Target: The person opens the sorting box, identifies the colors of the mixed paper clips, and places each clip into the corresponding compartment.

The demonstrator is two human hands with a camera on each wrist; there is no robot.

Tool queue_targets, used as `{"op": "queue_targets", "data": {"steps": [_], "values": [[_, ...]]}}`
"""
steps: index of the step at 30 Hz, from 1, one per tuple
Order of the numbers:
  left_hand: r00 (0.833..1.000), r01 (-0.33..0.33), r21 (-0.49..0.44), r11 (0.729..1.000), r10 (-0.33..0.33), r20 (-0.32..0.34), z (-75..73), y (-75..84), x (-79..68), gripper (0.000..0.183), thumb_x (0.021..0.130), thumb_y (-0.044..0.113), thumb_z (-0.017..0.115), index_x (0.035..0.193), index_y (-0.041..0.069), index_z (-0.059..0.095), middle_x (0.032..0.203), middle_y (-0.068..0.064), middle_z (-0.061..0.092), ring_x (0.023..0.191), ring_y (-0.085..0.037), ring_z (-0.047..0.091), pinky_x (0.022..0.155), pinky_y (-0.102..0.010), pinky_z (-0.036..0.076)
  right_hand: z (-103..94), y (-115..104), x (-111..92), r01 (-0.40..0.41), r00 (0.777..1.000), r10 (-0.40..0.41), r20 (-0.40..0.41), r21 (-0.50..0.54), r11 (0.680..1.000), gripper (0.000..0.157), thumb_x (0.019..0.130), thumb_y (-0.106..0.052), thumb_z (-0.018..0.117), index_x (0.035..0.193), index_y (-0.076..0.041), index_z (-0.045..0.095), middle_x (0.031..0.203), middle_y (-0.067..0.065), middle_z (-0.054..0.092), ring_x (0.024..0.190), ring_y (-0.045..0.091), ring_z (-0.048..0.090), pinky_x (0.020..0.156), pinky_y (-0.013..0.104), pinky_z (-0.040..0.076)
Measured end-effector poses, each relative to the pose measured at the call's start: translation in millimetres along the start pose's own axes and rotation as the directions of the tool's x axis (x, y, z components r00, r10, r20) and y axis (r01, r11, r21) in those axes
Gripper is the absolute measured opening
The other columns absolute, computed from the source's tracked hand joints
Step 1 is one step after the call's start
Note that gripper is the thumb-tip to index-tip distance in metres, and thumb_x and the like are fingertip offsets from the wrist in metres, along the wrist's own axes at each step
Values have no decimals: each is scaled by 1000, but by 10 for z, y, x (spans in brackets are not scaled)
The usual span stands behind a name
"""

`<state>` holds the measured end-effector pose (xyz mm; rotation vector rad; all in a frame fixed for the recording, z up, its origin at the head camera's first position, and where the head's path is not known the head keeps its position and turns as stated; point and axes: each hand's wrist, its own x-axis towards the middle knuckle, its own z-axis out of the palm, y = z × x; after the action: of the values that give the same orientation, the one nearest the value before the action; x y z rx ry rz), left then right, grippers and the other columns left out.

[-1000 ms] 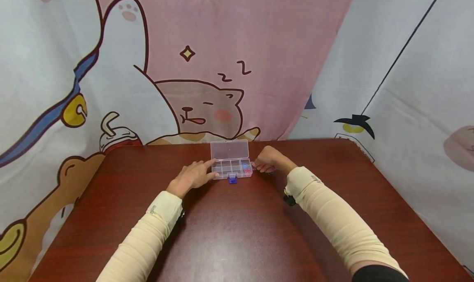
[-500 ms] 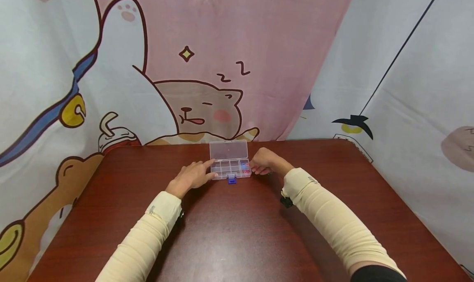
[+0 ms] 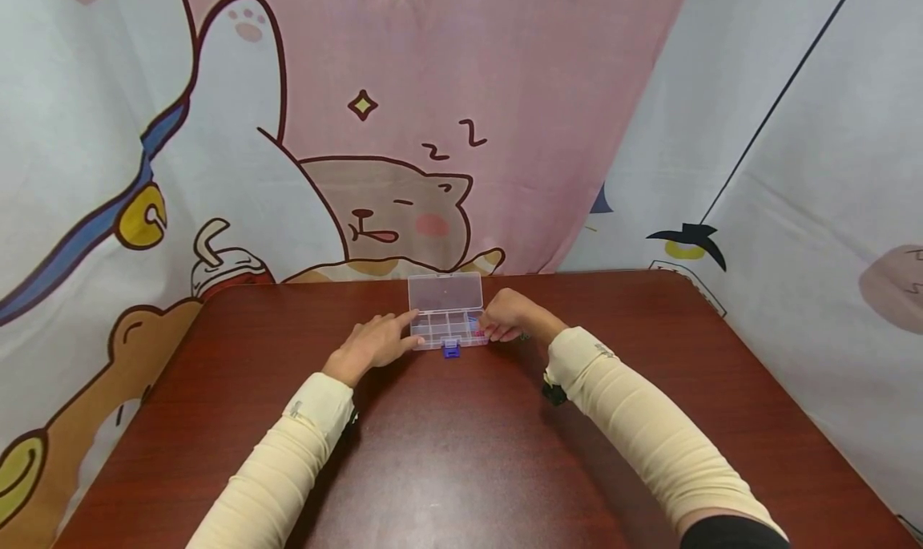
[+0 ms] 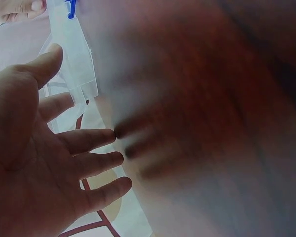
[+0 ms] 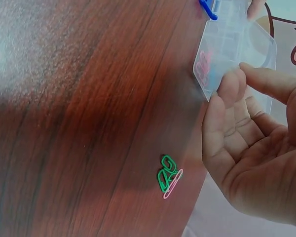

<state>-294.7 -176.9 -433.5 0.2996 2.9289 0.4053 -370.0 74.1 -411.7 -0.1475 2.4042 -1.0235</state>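
Note:
A clear plastic compartment box (image 3: 433,345) stands at the far side of the table, its lid (image 3: 447,292) raised. Spread, straight fingers of my left hand (image 3: 373,341) rest against the box's left end. My right hand (image 3: 507,316) is at the right end, thumb and forefinger pinched together over the edge; the fingertips hide the paper clip between them. Inside the end compartments, pink paper clips (image 5: 203,68) and something blue show through the plastic. Green paper clips (image 5: 163,178) and a pink paper clip (image 5: 173,184) lie on the table below my right hand.
The brown wooden table (image 3: 433,445) stretches towards me. A blue latch (image 3: 452,351) hangs from the box's front. Behind the table's far edge hangs a printed cloth (image 3: 541,132) with cartoon animals.
My right hand has moved left, from the loose paper clips to the box's right compartments; a pink bit showed at its fingertips earlier. My left hand has stayed against the box.

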Motion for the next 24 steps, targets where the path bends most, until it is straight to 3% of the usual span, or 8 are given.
{"op": "queue_targets", "data": {"steps": [24], "values": [[1000, 5, 11, 1000, -5, 9, 2, -8, 12, 65, 97, 52, 50, 153, 25, 32, 145, -19, 47, 132, -40, 45, 102, -64, 35, -90, 19, 51, 20, 1000, -20, 3, 66, 998, 18, 86, -14, 67, 94, 0, 75, 68, 5, 68, 58, 14, 65, 60, 32, 57]]}}
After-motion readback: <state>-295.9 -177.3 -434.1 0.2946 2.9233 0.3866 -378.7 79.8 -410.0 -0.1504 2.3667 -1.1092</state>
